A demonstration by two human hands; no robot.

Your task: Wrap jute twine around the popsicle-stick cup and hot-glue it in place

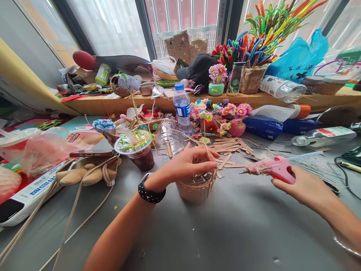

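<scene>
In the middle of the grey table stands a clear plastic cup (196, 192) whose side is covered in brown craft sticks, with twine around its upper part. My left hand (190, 163) reaches over its top and grips the rim, thumb in front and fingers towards the back. A loose twine strand rises by those fingers. To the right, my right hand (303, 188) is wrapped around a pink hot glue gun (278, 168). Its nozzle points left towards the cup, and a glue stick projects from its rear. Behind the cup lie loose craft sticks (232, 146).
A lidded drink cup (135, 148) and a water bottle (182, 107) stand behind my left hand. Fuzzy flowers (222, 113) crowd the back. Thin wires (299, 156) and a bottle on its side (324, 136) lie right. A corded pouch (88, 171) is left.
</scene>
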